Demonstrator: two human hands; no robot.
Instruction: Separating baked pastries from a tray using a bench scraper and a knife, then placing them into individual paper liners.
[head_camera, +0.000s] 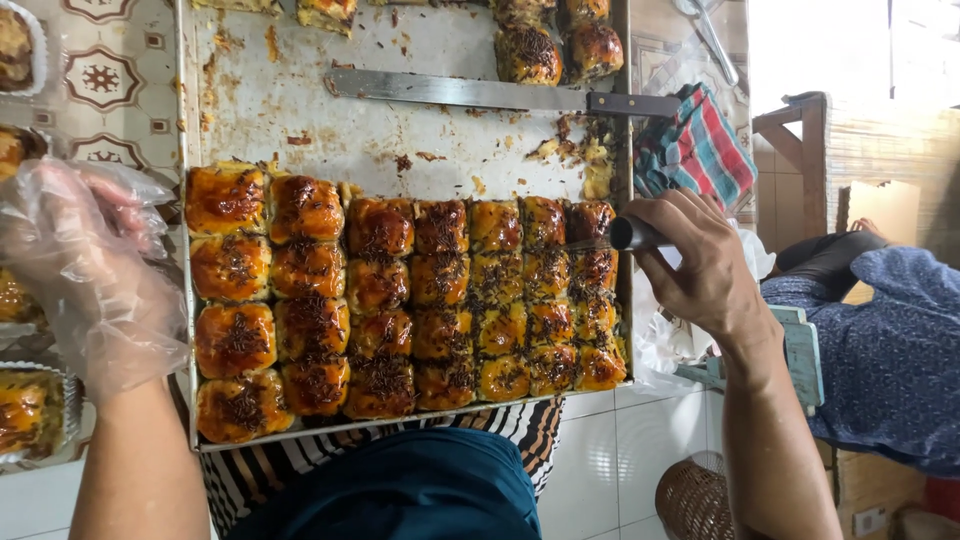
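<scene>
Black-handled knife (634, 234) lying across glazed brown buns (400, 300), packed in rows on metal tray (300, 110)

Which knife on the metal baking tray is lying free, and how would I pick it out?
Start at the large metal baking tray of glazed brown pastry squares. Beyond the pastries, on the bare crumb-strewn part, lies a long flat steel knife with a dark handle, untouched. The right hand grips another dark-handled tool at the pastries; the left hand wears a clear plastic glove.

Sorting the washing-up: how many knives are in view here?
2. A long knife lies on the tray's bare end; a second knife, blade barely visible, is in the right hand.
</scene>
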